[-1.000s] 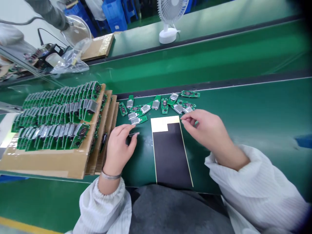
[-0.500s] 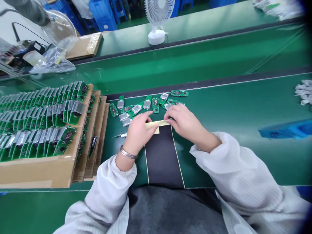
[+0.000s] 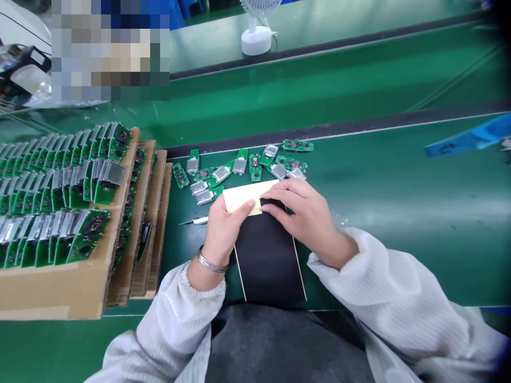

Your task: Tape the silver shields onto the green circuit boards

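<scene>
A black sheet (image 3: 269, 260) with pale yellow edges lies on the green table in front of me, its far end raised in my hands. Across that far end is a pale yellow strip (image 3: 241, 198). My left hand (image 3: 225, 223) grips the strip's left part, thumb on top. My right hand (image 3: 301, 210) pinches at the strip's lower edge, near the middle of the sheet's far end; its fingertips are closed there. Just beyond the hands lie several green circuit boards (image 3: 255, 167) with silver parts. A thin pointed tool (image 3: 199, 219) rests left of my left hand.
Stacked cardboard trays (image 3: 88, 287) holding rows of circuit boards stand at the left. A blue object (image 3: 467, 141) lies at the right. Behind a raised green ledge stands a white fan (image 3: 256, 41). The upper left is pixelated.
The yellow strip now shows broad and flat, tilted up toward me. My right hand has shifted its pinch from the strip's right end to its lower edge. The view has moved slightly.
</scene>
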The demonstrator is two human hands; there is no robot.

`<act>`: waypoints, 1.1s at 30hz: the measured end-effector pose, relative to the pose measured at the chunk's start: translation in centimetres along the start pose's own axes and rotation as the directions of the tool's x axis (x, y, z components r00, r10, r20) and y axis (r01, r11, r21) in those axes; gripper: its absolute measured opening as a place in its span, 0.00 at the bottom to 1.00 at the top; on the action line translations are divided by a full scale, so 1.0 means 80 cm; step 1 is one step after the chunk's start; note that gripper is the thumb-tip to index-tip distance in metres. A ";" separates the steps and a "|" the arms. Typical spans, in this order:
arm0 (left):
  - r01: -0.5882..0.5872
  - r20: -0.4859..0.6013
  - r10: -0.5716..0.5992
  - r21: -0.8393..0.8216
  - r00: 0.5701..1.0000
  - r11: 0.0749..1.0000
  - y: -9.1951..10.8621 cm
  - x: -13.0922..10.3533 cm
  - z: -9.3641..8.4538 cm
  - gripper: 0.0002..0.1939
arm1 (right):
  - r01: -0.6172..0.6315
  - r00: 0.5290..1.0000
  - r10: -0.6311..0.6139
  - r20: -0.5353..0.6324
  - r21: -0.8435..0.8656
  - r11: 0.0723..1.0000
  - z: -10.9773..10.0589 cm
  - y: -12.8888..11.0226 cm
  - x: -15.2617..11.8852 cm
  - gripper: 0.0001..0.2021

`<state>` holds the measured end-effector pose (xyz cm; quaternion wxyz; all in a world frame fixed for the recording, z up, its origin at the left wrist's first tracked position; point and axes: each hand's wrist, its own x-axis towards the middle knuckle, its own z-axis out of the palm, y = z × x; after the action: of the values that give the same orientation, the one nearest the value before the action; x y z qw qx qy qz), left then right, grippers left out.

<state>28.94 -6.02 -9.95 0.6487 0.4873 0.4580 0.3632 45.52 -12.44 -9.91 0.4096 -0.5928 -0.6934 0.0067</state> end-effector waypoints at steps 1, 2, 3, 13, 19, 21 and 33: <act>-0.020 -0.003 0.020 0.013 1.000 1.000 0.001 -0.002 0.000 0.20 | -0.028 1.000 0.028 0.006 0.019 0.999 0.000 0.000 0.000 0.03; -0.052 -0.014 0.053 0.045 0.998 0.998 0.002 -0.004 -0.001 0.19 | -0.052 0.999 0.051 0.016 0.035 0.998 0.000 0.000 0.000 0.03; -0.092 -0.029 0.096 0.097 0.995 0.991 0.002 -0.005 -0.001 0.18 | -0.073 0.997 0.072 0.028 0.047 0.996 0.000 0.000 0.000 0.03; -0.287 0.026 0.306 0.435 0.952 0.854 0.000 -0.006 -0.007 0.11 | -0.173 0.982 0.161 0.104 0.124 0.977 -0.001 0.004 0.001 0.08; -0.257 0.007 0.274 0.373 0.962 0.892 -0.004 -0.005 -0.005 0.12 | -0.202 0.977 0.185 0.110 0.177 0.963 -0.002 0.001 0.004 0.04; -0.257 0.005 0.276 0.379 0.961 0.889 -0.005 -0.005 -0.005 0.12 | -0.192 0.977 0.171 0.129 0.177 0.965 -0.002 0.002 0.005 0.04; -0.220 -0.014 0.247 0.405 0.969 0.888 -0.008 -0.001 -0.005 0.15 | -0.233 0.964 0.194 0.184 0.221 0.947 -0.008 0.000 0.006 0.08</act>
<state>28.58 -6.14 -10.55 0.4718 0.6489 0.4814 0.3530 45.89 -12.34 -9.22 0.4185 -0.6081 -0.6495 0.1824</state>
